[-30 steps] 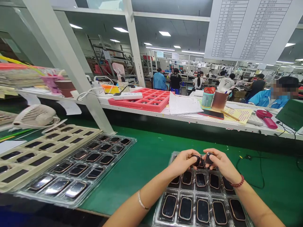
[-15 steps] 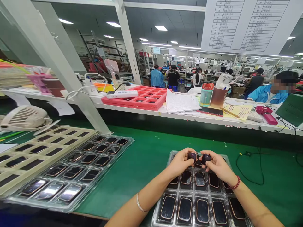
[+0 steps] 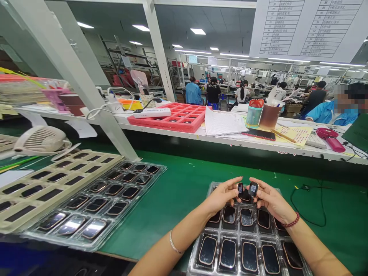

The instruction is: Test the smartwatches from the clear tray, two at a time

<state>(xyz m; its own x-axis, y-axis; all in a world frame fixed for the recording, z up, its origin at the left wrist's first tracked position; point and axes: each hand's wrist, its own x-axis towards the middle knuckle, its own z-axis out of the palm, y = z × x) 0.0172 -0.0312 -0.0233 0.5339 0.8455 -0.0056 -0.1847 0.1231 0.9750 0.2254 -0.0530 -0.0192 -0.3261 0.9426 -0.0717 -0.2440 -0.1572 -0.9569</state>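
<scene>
My left hand pinches a smartwatch body by its edge, a pale code label showing on its face. A second smartwatch body with a square printed code is gripped between the fingers and thumb of my right hand. Both are held side by side, slightly apart, above the far end of a clear plastic tray. Rows of dark-screened watch bodies with copper-coloured rims, such as a near one, lie in its pockets. My wrists and forearms cover part of the tray's sides.
To the left lie another clear tray of watch bodies and a cream tray with dark screens. A white fan stands behind them. The shelf ahead carries a red compartment tray, papers and cups. A black cable lies right.
Both watch bodies have been turned over: dark screens faced me before, and now code labels show. My fingers have shifted around them. The whole view has moved slightly.
</scene>
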